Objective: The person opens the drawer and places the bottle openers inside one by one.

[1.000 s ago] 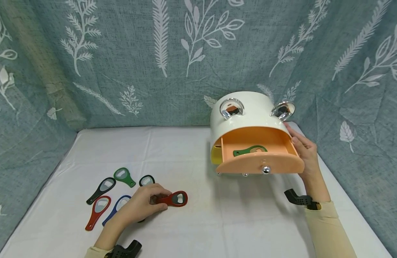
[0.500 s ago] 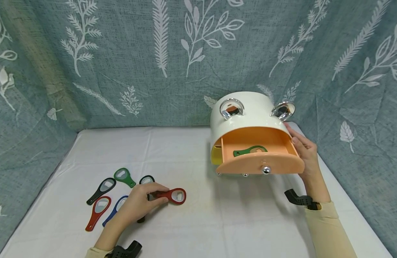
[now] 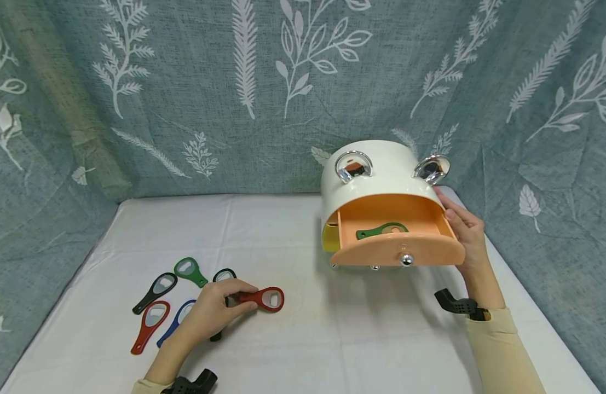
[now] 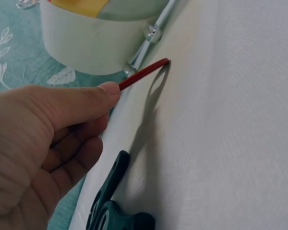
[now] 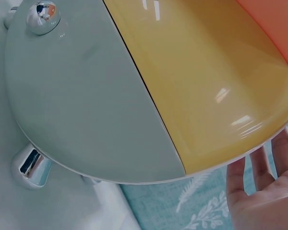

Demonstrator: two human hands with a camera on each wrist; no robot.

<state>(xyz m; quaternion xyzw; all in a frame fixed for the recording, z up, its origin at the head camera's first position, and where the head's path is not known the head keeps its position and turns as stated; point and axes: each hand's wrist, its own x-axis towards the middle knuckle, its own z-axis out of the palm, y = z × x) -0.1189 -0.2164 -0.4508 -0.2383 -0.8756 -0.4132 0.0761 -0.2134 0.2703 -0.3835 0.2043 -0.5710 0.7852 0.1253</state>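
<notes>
Left hand (image 3: 216,306) pinches red opener (image 3: 256,297) only at its left end, risking a swivel; right hand (image 3: 469,238), uncurled, braces cabinet (image 3: 388,183).

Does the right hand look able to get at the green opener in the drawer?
Probably yes: the drawer is pulled out, nothing seems to cover the green opener from above, and the right hand is close by, touching the side of the white casing.
</notes>
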